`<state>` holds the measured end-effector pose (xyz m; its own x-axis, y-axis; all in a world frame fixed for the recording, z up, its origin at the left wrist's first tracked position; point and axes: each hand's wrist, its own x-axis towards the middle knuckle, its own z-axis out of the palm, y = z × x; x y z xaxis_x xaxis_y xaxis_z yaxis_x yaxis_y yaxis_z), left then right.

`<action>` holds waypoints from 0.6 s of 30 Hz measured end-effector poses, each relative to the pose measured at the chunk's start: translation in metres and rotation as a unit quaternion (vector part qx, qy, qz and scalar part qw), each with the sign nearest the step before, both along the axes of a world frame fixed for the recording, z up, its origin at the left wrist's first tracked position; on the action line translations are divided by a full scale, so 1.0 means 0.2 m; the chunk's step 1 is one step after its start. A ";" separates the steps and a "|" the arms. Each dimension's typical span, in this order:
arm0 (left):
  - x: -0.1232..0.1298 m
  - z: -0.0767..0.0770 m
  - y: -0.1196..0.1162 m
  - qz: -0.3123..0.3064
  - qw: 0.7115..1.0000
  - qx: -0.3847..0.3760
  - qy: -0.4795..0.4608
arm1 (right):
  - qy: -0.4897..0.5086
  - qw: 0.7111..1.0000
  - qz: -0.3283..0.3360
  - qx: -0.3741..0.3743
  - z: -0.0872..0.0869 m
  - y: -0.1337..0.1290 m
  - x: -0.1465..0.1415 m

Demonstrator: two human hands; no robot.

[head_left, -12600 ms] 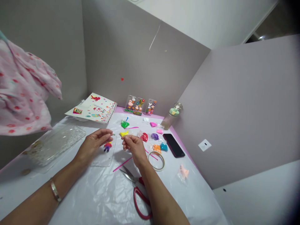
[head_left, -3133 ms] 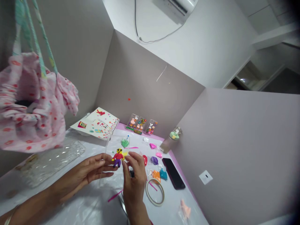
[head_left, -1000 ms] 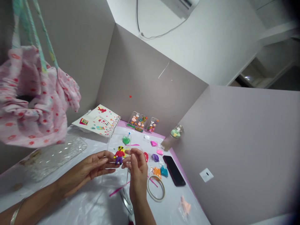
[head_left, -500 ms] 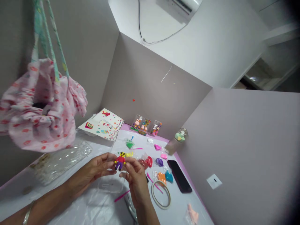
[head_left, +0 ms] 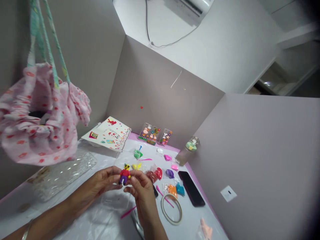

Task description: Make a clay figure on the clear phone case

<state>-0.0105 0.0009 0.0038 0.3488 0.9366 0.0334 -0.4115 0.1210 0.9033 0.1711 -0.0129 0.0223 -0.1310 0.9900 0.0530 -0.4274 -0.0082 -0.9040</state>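
Observation:
A small clay figure [head_left: 124,174] with a yellow head, black on its face, a red top, purple trousers and black feet is held upright between both hands. My left hand [head_left: 106,179] pinches its left side with closed fingers. On the other side, my right hand [head_left: 142,185] grips the figure's edge between thumb and fingers. Beneath the hands lies a clear plastic case or sheet [head_left: 113,200], partly hidden. Packets of coloured clay are spread beyond them: green [head_left: 137,154], yellow [head_left: 136,166], red [head_left: 158,173], purple [head_left: 170,173], orange [head_left: 172,190] and blue [head_left: 180,189].
A tape roll [head_left: 171,209], pink modelling tools [head_left: 128,212] and a black phone [head_left: 191,188] lie on the white-covered table. Decorated phone cases [head_left: 166,136], a bottle [head_left: 187,151] and a spiral notebook [head_left: 110,135] stand behind. A pink fabric bag [head_left: 47,133] hangs at left.
The figure and both hands have shifted slightly left and down in view. The figure has turned a little, showing more of its face. Both hands still hold it.

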 end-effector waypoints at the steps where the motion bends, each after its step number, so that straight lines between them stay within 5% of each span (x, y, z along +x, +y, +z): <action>1: 0.00 0.00 0.00 0.001 1.000 0.000 -0.001 | 0.001 1.000 0.002 -0.001 0.00 0.00 0.00; 12: 0.03 -0.03 -0.02 -0.002 1.000 -0.025 -0.005 | -0.001 0.999 -0.030 0.013 -0.09 0.02 -0.01; 18: 0.03 -0.05 -0.01 0.015 0.999 -0.032 -0.010 | -0.007 1.000 -0.026 0.003 -0.05 0.02 -0.01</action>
